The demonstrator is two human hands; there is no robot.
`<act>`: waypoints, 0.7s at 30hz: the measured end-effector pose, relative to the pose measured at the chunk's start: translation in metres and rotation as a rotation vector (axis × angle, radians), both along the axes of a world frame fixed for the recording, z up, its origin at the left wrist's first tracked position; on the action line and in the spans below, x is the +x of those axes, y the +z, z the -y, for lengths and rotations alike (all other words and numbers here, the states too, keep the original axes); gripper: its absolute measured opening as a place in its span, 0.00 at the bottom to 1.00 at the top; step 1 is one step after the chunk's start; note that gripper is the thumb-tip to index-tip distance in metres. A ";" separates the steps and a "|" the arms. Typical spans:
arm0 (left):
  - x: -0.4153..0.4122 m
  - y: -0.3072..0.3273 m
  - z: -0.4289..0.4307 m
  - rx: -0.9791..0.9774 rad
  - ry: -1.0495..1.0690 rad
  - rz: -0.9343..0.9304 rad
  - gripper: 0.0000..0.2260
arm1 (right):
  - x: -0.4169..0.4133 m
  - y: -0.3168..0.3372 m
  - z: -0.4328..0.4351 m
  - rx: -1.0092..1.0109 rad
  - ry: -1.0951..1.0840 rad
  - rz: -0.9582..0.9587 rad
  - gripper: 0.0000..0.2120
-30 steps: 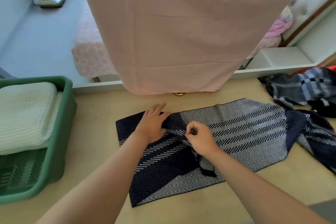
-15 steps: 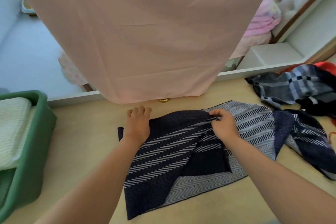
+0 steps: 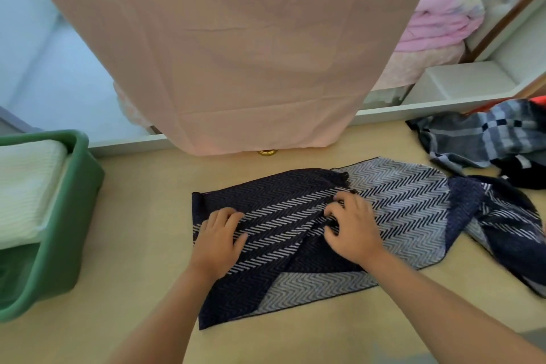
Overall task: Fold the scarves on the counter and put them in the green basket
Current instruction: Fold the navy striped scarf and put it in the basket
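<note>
A navy and white herringbone scarf (image 3: 399,210) lies across the tan counter (image 3: 141,216), its left end folded over the middle. My left hand (image 3: 217,241) presses flat on the left part of that folded layer. My right hand (image 3: 353,227) sits at the edge of the fold with curled fingers pinching the fabric. The scarf's right end lies crumpled toward the counter's right side. The green basket (image 3: 74,216) stands at the left with a folded white knit cloth (image 3: 26,186) inside.
A grey plaid scarf (image 3: 478,139) lies bunched at the back right, with a dark cloth (image 3: 520,174) beside it. A large pink cloth (image 3: 236,53) hangs over the counter's far edge, above a small brass knob (image 3: 267,152). A bed with pink bedding lies beyond.
My right hand carried the scarf's end over to the right and laid it down as a fold. My left hand slid back toward me across the folded layer. The view shifted right.
</note>
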State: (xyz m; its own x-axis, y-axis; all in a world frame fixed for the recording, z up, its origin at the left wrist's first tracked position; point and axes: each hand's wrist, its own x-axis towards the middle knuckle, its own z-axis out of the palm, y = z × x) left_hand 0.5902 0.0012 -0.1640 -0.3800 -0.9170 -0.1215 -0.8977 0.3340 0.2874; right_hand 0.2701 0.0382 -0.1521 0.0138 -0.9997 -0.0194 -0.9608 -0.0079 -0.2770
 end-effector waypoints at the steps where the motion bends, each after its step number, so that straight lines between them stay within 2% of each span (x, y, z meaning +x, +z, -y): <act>1: -0.001 0.002 -0.008 -0.017 -0.028 -0.018 0.18 | 0.001 0.001 -0.010 0.023 0.101 0.012 0.11; 4: -0.001 0.006 -0.033 -0.007 -0.094 -0.049 0.16 | -0.003 -0.003 -0.034 0.157 0.336 -0.022 0.14; 6: 0.001 0.007 -0.050 0.037 -0.125 -0.030 0.18 | -0.011 -0.011 -0.044 0.182 0.392 -0.054 0.17; 11: 0.010 0.003 -0.083 0.157 -0.112 0.083 0.26 | -0.023 -0.024 -0.054 0.038 0.443 -0.101 0.09; 13: 0.013 0.000 -0.092 0.150 -0.098 0.122 0.28 | -0.022 -0.025 -0.055 0.000 0.423 -0.082 0.07; 16: 0.018 -0.002 -0.102 0.111 -0.094 0.127 0.27 | -0.019 -0.022 -0.055 -0.012 0.335 0.007 0.03; 21: 0.025 -0.009 -0.113 0.041 -0.116 0.055 0.19 | -0.011 0.001 -0.051 0.021 0.134 0.183 0.10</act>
State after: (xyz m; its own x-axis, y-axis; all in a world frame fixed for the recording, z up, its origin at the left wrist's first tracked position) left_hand 0.6157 0.1146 -0.1733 -0.4750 -0.8611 -0.1813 -0.8684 0.4255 0.2546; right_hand 0.2594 0.0896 -0.1514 0.1513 -0.9882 -0.0254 -0.8853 -0.1240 -0.4481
